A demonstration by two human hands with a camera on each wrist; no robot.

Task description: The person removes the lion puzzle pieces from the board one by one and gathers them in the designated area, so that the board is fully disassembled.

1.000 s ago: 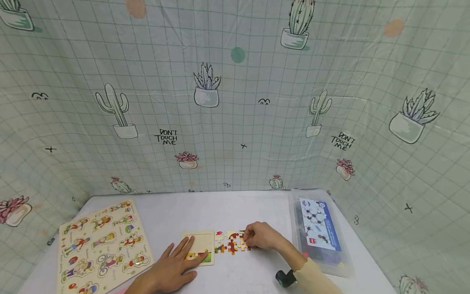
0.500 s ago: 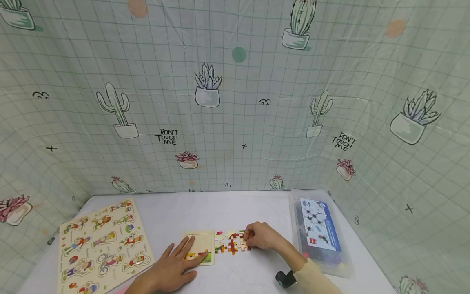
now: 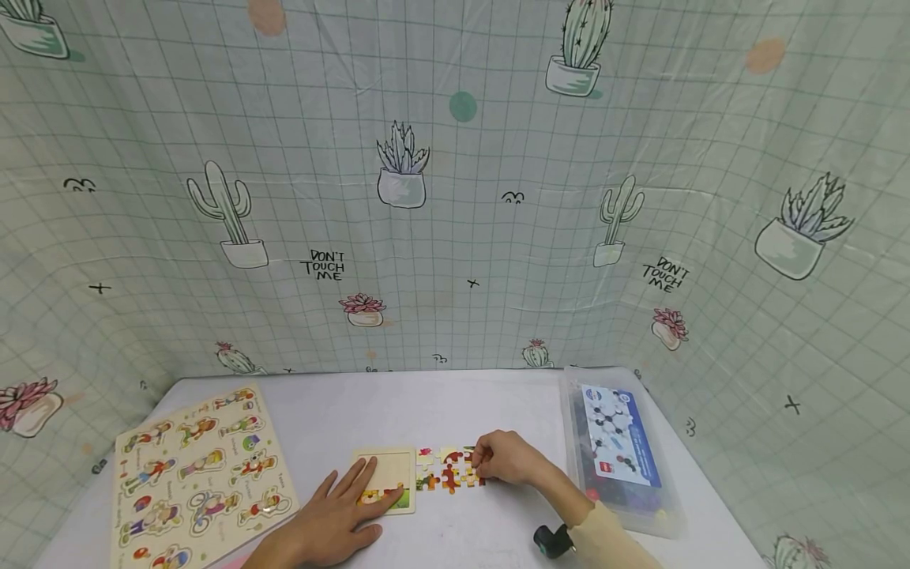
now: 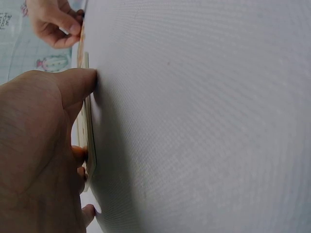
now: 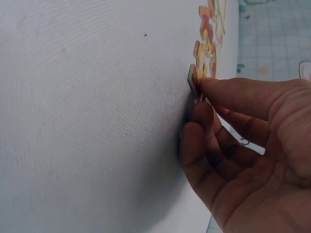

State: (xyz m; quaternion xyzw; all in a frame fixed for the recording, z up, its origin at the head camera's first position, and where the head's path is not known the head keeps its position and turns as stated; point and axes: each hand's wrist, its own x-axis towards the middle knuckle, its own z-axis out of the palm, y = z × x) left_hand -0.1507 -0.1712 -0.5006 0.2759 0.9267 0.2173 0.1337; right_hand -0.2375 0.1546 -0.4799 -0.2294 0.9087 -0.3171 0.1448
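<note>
In the head view a small wooden puzzle tray (image 3: 407,510) lies on the white table, with some coloured pieces along its lower edge. My left hand (image 3: 330,518) lies over its left part with fingers spread; in the left wrist view that hand (image 4: 41,126) has its thumb on the cloth beside the tray's edge. Right of the tray is a group of jigsaw pieces (image 3: 451,477). At their right end my right hand (image 3: 513,458) pinches a piece. In the right wrist view, thumb and curled fingers of this hand (image 5: 243,141) hold the end piece (image 5: 193,77).
A large wooden board with cartoon figures (image 3: 202,466) lies at the left. A clear plastic case with a blue label (image 3: 618,435) stands at the right. Near my right forearm lies a small black object (image 3: 552,540). A patterned curtain (image 3: 455,237) hangs behind the table.
</note>
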